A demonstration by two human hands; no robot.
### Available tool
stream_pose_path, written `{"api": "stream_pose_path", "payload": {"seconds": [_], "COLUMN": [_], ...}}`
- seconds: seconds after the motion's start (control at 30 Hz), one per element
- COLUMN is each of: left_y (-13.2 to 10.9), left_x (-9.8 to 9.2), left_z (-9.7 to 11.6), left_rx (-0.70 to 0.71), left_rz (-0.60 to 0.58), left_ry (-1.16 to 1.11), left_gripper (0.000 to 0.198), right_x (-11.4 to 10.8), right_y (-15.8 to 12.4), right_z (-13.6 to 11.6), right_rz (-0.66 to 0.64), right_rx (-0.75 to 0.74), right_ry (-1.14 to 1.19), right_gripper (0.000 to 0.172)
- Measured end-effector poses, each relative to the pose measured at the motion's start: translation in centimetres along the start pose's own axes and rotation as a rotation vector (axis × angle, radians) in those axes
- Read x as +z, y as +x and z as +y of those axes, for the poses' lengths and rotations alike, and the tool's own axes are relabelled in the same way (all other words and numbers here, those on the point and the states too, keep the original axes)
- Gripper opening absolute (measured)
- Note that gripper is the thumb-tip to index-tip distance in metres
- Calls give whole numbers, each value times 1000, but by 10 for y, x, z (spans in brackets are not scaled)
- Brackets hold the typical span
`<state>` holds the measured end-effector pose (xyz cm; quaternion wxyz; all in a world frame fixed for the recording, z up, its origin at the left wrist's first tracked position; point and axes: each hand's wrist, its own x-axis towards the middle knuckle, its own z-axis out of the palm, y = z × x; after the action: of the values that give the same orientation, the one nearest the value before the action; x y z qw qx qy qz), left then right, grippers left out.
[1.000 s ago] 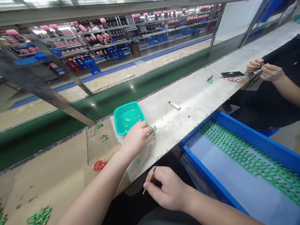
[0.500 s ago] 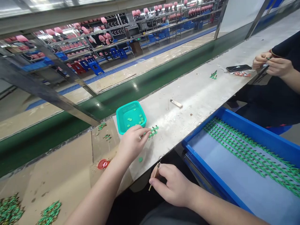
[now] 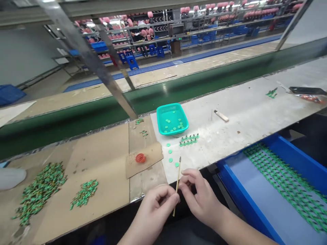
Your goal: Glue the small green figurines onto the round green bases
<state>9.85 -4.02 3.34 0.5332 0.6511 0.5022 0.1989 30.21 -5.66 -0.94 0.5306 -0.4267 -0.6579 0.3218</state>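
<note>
Both hands are low at the bench edge, close together. The left hand (image 3: 159,212) has its fingers curled in toward the thin wooden stick (image 3: 177,187), and the right hand (image 3: 201,197) is half closed beside it, fingertips at the stick's upper part. The stick stands nearly upright between them, its tip above the bench. It seems pinched between the fingers of both hands, though which hand carries it is hard to tell from this angle. It looks light and fairly stiff but could snap if levered; the lower shaft, away from the tip, looks the best place to hold it.

Just ahead of the tip lie loose green discs (image 3: 170,160) on the metal-topped bench (image 3: 230,136). These look small, light and easy to nudge aside. Beyond them stand two short rows of green pinned parts (image 3: 189,140), next to a teal plastic basket (image 3: 171,104) holding more discs. To the left, a red lid (image 3: 140,158) sits on a cardboard scrap (image 3: 144,163), with green parts heaped (image 3: 38,194) further along. To the right, a blue tray (image 3: 286,149) holds rows of green strung parts (image 3: 281,183).
</note>
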Motion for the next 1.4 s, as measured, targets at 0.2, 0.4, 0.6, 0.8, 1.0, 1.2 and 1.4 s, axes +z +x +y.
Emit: {"api": "stream_pose_path", "payload": {"seconds": [0.2,0.4,0.6,0.8,1.0,1.2,1.4], "left_y": [-8,-22,-45,-51,-53,-57,-35], "left_x": [-3,-38,-61,-78,-93,-97,-75], "left_z": [-7,-29,-47,-59,-69,-73,-69], "left_rx": [84,210,288,291,294,334,536], "left_rz": [23,207,274,387,428,472,520], "left_ry": [17,98,140,140,145,201,471], "left_gripper": [39,38,35,28,30,28,22], "right_x": [-1,4,26,56,56,67,56], "right_y": [20,55,76,67,76,72,69], "right_z": [14,37,36,17,11,17,6], "right_rz": [-73,-44,-141,-243,-346,-316,-186], "right_rx": [-78,-31,-86,-114,-131,-116,-68], "right_ry": [-340,-533,-605,-609,-534,-523,-425], "right_gripper": [13,15,23,19,24,17,19]}}
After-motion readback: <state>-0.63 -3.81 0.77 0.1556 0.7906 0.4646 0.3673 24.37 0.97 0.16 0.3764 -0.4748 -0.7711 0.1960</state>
